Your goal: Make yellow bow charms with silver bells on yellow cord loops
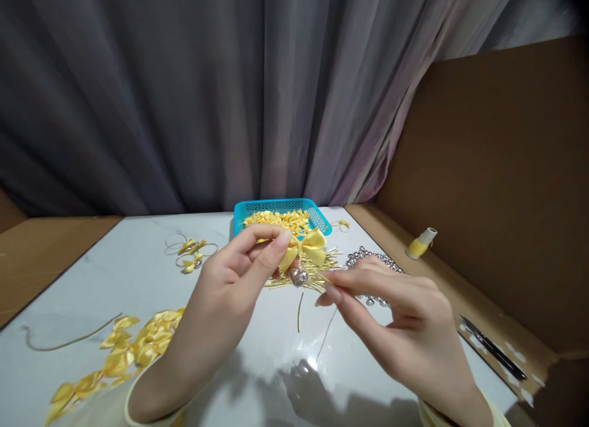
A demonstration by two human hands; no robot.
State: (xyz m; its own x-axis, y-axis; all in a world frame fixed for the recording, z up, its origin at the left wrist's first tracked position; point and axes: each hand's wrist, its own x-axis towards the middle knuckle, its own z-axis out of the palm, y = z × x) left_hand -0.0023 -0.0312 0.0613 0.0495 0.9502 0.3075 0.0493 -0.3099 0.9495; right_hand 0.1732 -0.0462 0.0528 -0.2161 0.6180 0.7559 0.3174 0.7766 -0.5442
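My left hand [239,280] pinches a yellow ribbon bow [313,248] between thumb and fingertips, above the middle of the table. Just under the bow's knot hangs a small shiny silver bell [299,276]. Close by on the right, my right hand [396,310] is closed, thumb against index finger, on a thin gold cord [323,277] beside the bell. Most of that cord is hidden by the fingers. Behind the hands lies a pile of gold cord pieces [280,281], partly covered by the bow.
A blue basket [324,226] of yellow bows stands at the back. Silver bells [368,255] lie behind my right hand. Looped bows [191,264] and loose yellow bows [122,358] are left. A yellow thread spool [419,244] and a black slender tool [492,347] sit along the right edge.
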